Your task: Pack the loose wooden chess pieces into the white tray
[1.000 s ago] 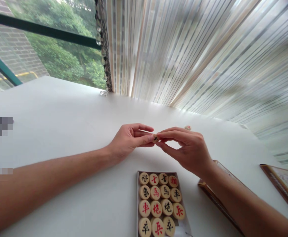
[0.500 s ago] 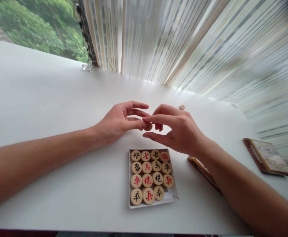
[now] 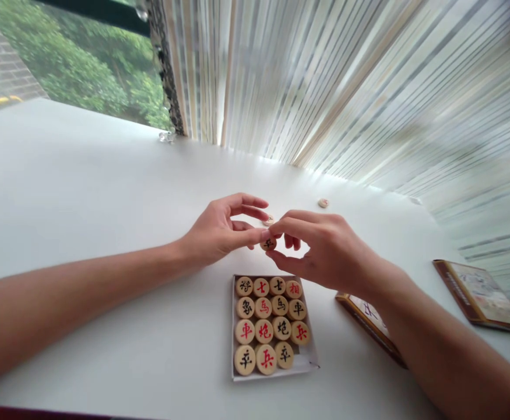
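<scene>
I pinch the black piece [image 3: 268,244] between thumb and forefinger of my right hand [image 3: 320,242], above the desk [image 3: 106,186]. My left hand [image 3: 220,230] is spread, its thumb tip against that piece. Just beyond it, by my left fingertips, is a second piece [image 3: 268,220]; I cannot tell whether they touch it. A red piece [image 3: 323,203] lies farther off, beyond my right hand. Nearer me sits the tray [image 3: 301,366], with fifteen pieces [image 3: 264,331] in four rows and a gap at its near right corner. My right forearm partly covers one box [image 3: 364,315]; another box [image 3: 486,291] lies farther right.
</scene>
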A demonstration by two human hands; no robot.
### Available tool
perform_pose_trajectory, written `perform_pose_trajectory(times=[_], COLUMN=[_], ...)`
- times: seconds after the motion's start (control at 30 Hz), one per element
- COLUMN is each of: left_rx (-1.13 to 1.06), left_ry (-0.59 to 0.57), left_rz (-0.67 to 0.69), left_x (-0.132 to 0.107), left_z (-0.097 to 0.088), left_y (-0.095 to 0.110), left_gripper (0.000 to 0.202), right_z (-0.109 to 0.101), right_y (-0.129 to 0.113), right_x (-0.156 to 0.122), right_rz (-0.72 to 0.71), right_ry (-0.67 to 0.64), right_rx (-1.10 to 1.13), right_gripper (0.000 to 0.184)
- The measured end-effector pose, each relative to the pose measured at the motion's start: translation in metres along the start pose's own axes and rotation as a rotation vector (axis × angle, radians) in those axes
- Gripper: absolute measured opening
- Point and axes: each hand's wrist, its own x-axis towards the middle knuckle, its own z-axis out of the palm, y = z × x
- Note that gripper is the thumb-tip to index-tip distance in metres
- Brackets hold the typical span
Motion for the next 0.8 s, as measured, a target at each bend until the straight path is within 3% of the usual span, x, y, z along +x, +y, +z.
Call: perform_pose_trajectory(times=[0.1,0.27,0.5,0.6,0.8], left_rx=[-0.048,0.031,0.074,0.075,0.080], left_ry=[0.050,0.124,0.137,0.128,0.146], left_rz=[0.046,0.088,0.100,0.093,0.085], left_x=[0.004,0.015,0.020,0.022,0.022], left_z=[-0.005,-0.019,-0.024,-0.023,-0.021], left_y=[-0.001,-0.007,-0.012,-0.013,-0.011], left_gripper=[0.037,0.033,0.033,0.033,0.033], right_z=[-0.008,-0.028,-0.055,-0.050,-0.015], right_y=[-0.001,-0.012,-0.042,-0.056,-0.071], right_x=[0.000,-0.005,-0.044,-0.064,-0.082], right_rz=[0.043,0.098,0.195,0.247,0.241], right_ry=[0.023,0.032,-0.031,-0.087,-0.139], right_rx=[0.038,0.059,0.114,0.193,0.252], right_gripper=[0.007,0.010,0.012,0.018,0.018])
